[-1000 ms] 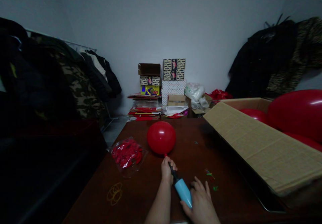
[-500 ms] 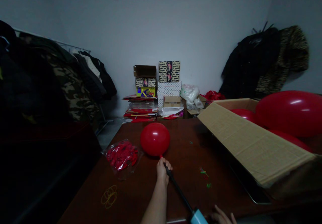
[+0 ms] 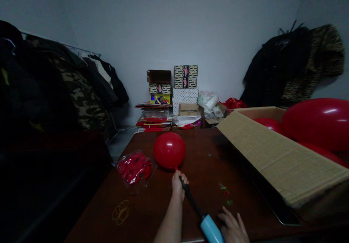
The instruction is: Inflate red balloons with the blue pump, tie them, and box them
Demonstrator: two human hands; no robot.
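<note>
A round, partly inflated red balloon (image 3: 169,150) stands out beyond my left hand (image 3: 178,183). That hand is closed around the balloon's neck, where it meets the black tip of a balloon pump (image 3: 211,229). The pump's thin black shaft slants down to the right into a light blue barrel, cut off by the bottom edge of the view. Beside the barrel is my right hand (image 3: 233,226), fingers spread apart; whether its palm touches the barrel is hidden.
A clear bag of red balloons (image 3: 135,168) and yellow rubber bands (image 3: 120,212) lie left on the brown table (image 3: 152,206). At right, a cardboard box (image 3: 280,155) holds large inflated balloons (image 3: 321,123), with a dark flat device (image 3: 283,210) by it. Small colored bands (image 3: 224,188) lie between.
My right hand has come up into view beside the pump, fingers spread. More of the blue barrel shows and it sits higher. My left hand keeps its grip; the balloon looks much the same size.
</note>
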